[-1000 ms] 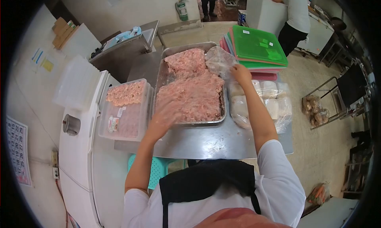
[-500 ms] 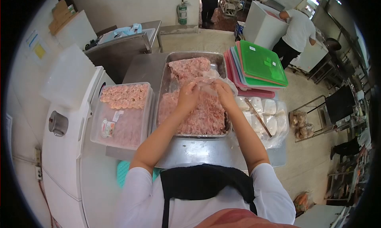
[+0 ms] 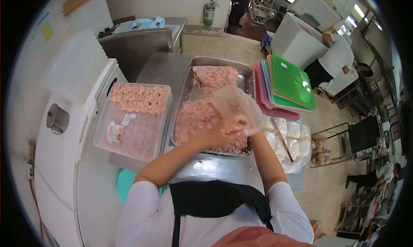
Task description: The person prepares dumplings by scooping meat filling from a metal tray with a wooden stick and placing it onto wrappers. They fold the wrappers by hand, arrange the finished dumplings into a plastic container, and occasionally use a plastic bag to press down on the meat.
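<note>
A clear plastic bag point(image 3: 237, 104) billows over the metal tray point(image 3: 246, 73), above the raw ground meat point(image 3: 195, 120) lying in it. My left hand point(image 3: 227, 131) pinches the bag's lower edge with bent fingers, close over the near part of the meat. Behind and under the plastic is my right hand point(image 3: 255, 136), at the tray's right side; its fingers are hidden by the bag. A second mound of ground meat point(image 3: 215, 77) fills the far end of the tray.
Left of the tray stands a clear plastic box point(image 3: 99, 135) with shaped meat pieces point(image 3: 140, 98). To the right are stacked coloured lids point(image 3: 292, 81), wrapped white packs point(image 3: 294, 146) and a brown stick point(image 3: 282, 139). A person point(image 3: 335, 60) leans at a white chest freezer point(image 3: 297, 40).
Both hands have come nearer to my body. The bag, crumpled between them before, is now spread out and covers my right hand. The view has shifted slightly.
</note>
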`<state>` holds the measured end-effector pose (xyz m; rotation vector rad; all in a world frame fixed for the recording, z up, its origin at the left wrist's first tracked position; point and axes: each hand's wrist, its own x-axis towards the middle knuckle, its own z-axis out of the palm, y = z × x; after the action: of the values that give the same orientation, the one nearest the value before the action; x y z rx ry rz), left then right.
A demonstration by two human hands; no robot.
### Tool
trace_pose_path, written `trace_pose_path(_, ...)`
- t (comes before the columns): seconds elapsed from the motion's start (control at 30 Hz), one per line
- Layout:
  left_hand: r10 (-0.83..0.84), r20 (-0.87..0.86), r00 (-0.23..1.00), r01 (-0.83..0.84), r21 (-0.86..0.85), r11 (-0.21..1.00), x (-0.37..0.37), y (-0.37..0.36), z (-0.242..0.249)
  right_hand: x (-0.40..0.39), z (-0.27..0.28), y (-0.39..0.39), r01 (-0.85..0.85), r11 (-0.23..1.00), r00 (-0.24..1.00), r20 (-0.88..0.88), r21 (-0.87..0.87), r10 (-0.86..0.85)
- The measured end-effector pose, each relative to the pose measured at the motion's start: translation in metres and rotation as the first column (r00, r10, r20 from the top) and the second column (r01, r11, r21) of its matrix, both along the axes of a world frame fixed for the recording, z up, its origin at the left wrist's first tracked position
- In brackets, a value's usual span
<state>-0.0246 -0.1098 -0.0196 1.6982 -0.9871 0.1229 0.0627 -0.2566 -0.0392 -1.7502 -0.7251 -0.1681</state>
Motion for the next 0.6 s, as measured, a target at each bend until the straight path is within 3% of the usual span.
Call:
trace_pose_path(0.03,-0.067,-0.035,0.997,0.066,-0.015,0.998,-0.006,-0.002,-0.004,-0.003,0.004,-0.002,0.014,1.000,1.000,-0.006,-0.018,-0.014)
trace_pose_path(0.13,-0.017,-0.015,1.000,0.018,0.111,0.994,-0.025,-0.004,-0.023,-0.007,0.017,-0.004,0.061,0.998,0.996,-0.059,-0.031,-0.062)
trace_pose_path(0.23,-0.090,-0.155,0.984,0.119,0.184,0.976,-0.040,-0.004,-0.029,0.001,0.031,0.001,0.188,0.981,0.965,-0.194,0.055,-0.174)
trace_pose_path(0.3,-0.148,-0.033,0.988,0.152,0.180,0.972,-0.048,-0.007,-0.024,0.008,0.036,0.008,0.298,0.941,0.908,-0.350,0.158,-0.229)
trace_pose_path(0.37,-0.159,-0.003,0.987,0.156,0.192,0.969,-0.057,-0.007,-0.026,0.012,0.033,0.010,0.310,0.857,0.831,-0.556,0.411,-0.034)
trace_pose_path(0.43,-0.124,-0.054,0.991,0.133,0.217,0.967,-0.063,-0.006,-0.033,0.018,0.028,0.004,0.319,0.616,0.689,-0.623,0.720,0.370)
trace_pose_path(0.53,-0.122,-0.186,0.975,0.157,0.186,0.970,-0.080,0.006,-0.009,0.012,0.023,-0.014,0.165,0.534,0.712,-0.475,0.829,0.517)
trace_pose_path(0.6,0.002,-0.208,0.978,0.040,0.195,0.980,-0.086,0.028,0.006,0.007,0.018,-0.023,0.077,0.441,0.724,-0.354,0.894,0.592)
